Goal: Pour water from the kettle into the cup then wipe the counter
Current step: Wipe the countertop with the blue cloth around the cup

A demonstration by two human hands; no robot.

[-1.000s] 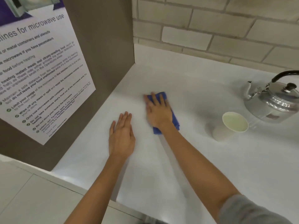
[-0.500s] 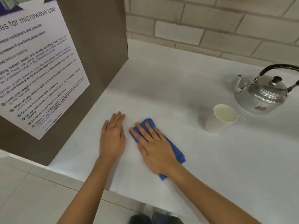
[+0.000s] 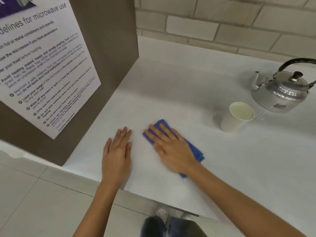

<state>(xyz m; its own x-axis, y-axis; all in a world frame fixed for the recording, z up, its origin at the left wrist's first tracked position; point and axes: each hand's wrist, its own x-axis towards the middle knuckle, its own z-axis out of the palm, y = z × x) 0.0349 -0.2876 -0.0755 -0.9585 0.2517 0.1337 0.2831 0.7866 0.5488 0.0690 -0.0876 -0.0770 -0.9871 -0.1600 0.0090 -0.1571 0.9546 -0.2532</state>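
A folded blue cloth [image 3: 196,151] lies on the white counter [image 3: 171,86] near its front edge. My right hand [image 3: 171,147] presses flat on the cloth, fingers spread, covering most of it. Just to its left, my left hand [image 3: 118,151] rests flat on the bare counter, holding nothing. A white paper cup [image 3: 234,120] stands upright to the right, with liquid inside. Behind the cup sits a silver kettle [image 3: 280,93] with a black handle, its spout turned left.
A brown side panel [image 3: 102,40] with a white microwave-guidelines poster [image 3: 42,65] closes off the counter's left end. A brick wall [image 3: 222,23] runs along the back. Below the counter edge are floor tiles [image 3: 34,202] and my legs.
My right hand has dragged the cloth from mid-counter back toward the front edge, then held there. The left hand stays flat in place.
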